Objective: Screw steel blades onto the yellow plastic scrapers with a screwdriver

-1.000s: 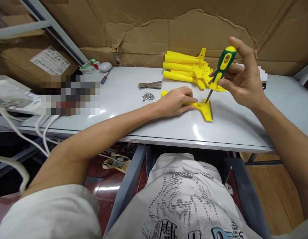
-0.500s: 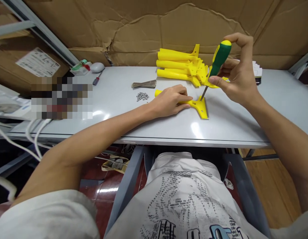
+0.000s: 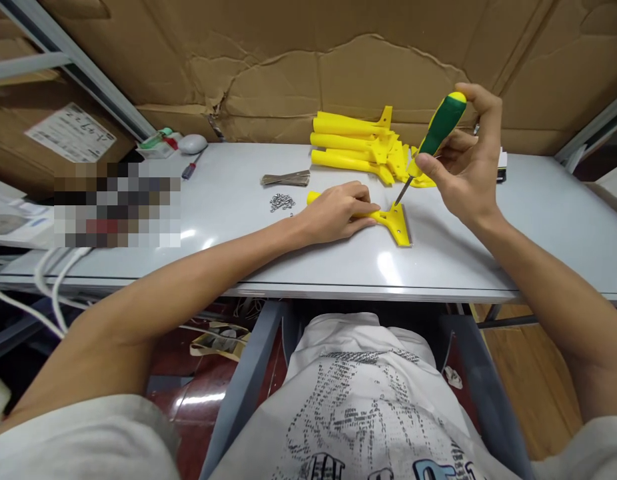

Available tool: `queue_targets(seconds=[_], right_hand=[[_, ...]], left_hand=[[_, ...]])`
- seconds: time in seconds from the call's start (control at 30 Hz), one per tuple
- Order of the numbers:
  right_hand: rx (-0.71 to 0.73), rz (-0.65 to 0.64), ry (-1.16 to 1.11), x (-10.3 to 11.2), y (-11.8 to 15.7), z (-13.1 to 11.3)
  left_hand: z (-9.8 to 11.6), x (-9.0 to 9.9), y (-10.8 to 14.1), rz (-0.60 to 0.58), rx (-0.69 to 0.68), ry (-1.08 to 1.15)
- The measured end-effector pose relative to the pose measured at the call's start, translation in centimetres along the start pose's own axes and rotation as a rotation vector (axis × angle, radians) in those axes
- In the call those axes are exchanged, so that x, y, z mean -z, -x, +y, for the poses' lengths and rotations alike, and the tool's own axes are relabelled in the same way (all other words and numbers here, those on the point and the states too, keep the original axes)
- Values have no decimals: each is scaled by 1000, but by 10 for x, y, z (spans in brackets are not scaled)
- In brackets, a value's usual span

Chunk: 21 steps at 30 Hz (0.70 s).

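Observation:
My left hand (image 3: 341, 212) is closed around the handle of a yellow plastic scraper (image 3: 398, 227), which lies flat on the table with its wide head to the right. A thin blade edge shows along that head. In my right hand (image 3: 468, 167) is a green and yellow screwdriver (image 3: 443, 123), tilted, its tip at a hole in the scraper's head. A pile of small screws (image 3: 281, 202) lies left of the scraper. Behind the screws is a stack of thin metal blades (image 3: 286, 179). Several more yellow scrapers (image 3: 346, 142) lie in a heap at the back.
A cardboard sheet (image 3: 268, 67) stands behind the white table (image 3: 228, 200). At the back left are a second screwdriver (image 3: 191, 168), a white rounded object (image 3: 192, 143) and a small box (image 3: 158, 143). White cables (image 3: 63, 280) hang at the left edge. A blurred-out patch covers the left end.
The view has shifted slightly. The screwdriver leans further over to the right, its tip still at the scraper's head. My left hand keeps its hold on the scraper.

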State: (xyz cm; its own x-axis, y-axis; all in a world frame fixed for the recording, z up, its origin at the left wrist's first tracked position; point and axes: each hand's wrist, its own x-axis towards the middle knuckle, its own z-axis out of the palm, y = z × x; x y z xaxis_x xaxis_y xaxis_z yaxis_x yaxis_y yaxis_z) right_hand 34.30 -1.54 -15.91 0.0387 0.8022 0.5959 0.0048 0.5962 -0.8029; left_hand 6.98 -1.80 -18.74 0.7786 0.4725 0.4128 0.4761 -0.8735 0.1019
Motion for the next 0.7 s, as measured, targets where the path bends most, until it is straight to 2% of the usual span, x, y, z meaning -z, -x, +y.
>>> queue_targets(seconds=[0.2, 0.47, 0.7], right_hand=[[-73, 1, -37, 5, -3, 7], [-43, -61, -35, 6, -6, 10], [98, -154, 73, 12, -7, 15]], left_hand=[[-2, -1, 0, -4, 7, -2], [-2, 0, 1, -11, 16, -7], [-2, 0, 0, -14, 11, 1]])
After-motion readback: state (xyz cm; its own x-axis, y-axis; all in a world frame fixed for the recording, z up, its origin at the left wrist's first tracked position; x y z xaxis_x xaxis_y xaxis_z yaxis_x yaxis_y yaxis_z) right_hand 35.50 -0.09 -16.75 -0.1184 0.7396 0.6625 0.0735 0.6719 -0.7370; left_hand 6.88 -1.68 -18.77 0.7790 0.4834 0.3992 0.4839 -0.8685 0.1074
